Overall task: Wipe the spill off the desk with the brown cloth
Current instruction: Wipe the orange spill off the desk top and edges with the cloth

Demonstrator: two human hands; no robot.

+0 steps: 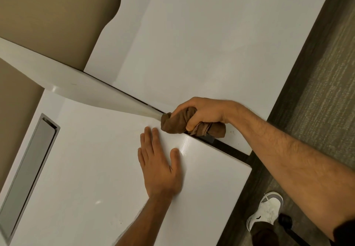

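Gripping the brown cloth (pixel 189 123) in a closed fist, the right hand (pixel 201 111) is held over the dark gap (pixel 228 149) between two white desk surfaces. The cloth is bunched, with one end protruding left of the fist and the other end right of it, touching the far desk (pixel 211 44) edge. The left hand (pixel 159 167) is laid flat and open on the near desk (pixel 86 169), palm down, nothing held, fingertips just beside the cloth. A faint wet sheen (pixel 184 145) is seen near the gap, beside the left thumb. A grey recessed tray (pixel 28 172) is set into the near desk at far left. A white shoe (pixel 267 211) is visible on the carpet (pixel 326 92) at right.
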